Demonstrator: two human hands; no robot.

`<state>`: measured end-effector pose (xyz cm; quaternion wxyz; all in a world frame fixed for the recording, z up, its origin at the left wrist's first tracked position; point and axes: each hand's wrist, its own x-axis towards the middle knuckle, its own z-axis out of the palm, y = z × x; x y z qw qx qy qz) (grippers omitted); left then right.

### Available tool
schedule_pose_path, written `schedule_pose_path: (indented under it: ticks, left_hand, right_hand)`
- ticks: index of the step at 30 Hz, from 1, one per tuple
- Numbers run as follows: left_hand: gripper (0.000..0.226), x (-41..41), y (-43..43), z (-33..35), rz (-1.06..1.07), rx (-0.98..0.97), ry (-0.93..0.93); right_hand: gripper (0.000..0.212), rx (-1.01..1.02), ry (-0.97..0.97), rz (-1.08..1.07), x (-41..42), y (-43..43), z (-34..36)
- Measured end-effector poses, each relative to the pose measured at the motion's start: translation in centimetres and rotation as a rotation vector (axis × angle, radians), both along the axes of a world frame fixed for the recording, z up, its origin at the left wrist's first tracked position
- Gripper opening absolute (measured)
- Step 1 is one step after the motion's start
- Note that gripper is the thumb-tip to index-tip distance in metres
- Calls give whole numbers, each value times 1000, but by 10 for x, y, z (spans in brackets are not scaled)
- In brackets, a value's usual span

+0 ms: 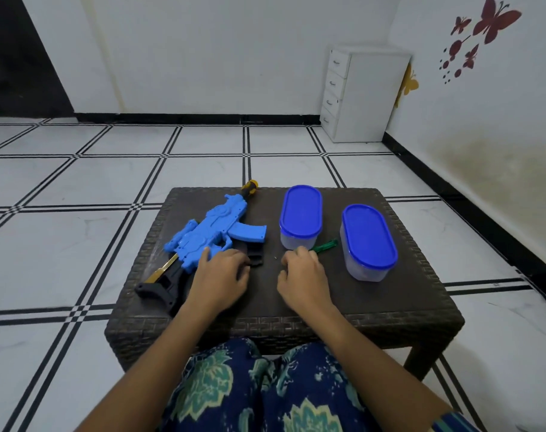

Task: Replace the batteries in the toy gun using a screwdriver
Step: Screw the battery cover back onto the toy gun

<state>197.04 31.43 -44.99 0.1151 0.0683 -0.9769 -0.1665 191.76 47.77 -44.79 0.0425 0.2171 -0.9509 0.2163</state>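
A blue toy gun with a black stock and a yellow-tipped muzzle lies slantwise on the left half of the dark wicker table. My left hand rests on it, thumb on the blue body and fingers curled over the black pistol grip. A green-handled screwdriver lies between the two tubs. My right hand has its fingers curled round the screwdriver's near end, which hides the shaft.
Two clear tubs with blue lids stand on the table's right half, one at the back and one nearer the right edge. A white drawer unit stands in the far corner. My knees are under the table's front edge.
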Motion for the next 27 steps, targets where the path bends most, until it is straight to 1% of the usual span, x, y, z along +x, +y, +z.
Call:
schedule_pose_path:
  ticks: [2,4,7,10,13,15,17,19,22,23,25,27]
  left_hand:
    - [19,-2,-3,1,-2,2,3]
    - [21,-4,-6,2,-9,22,32]
    - [23,-4,-16,0,-51,56,72]
    - [28,-2,-25,-5,-103,90,84]
    - [28,2,-31,-10,-131,136,108]
    - [28,4,-33,-11,-151,164,122]
    - [25,7,-36,-10,-181,195,157]
    - [20,10,-37,-8,-182,256,213]
    - [19,17,-44,-3,-107,383,276]
    - [20,18,-47,-1,-84,426,282]
    - [19,19,-51,5,-39,520,280]
    - [20,18,-53,13,-4,697,229]
  right_hand:
    - [19,-21,6,68,-2,-11,5]
    - [28,-37,-33,171,-5,-23,7]
    - [37,14,-87,254,-9,-39,5]
    - [27,26,-65,227,-7,-48,0]
    - [15,-6,-4,140,-1,-49,-3]
    - [13,-13,-4,93,0,-47,0]
    - [16,-53,-31,70,1,-47,2]
    - [18,-146,-63,32,2,-45,5]
    - [14,-415,-158,-19,7,-42,10]
    - [14,-525,-227,-33,10,-41,13]
    - [13,-729,-431,-28,13,-39,18]
    - [16,-850,-628,8,14,-37,24]
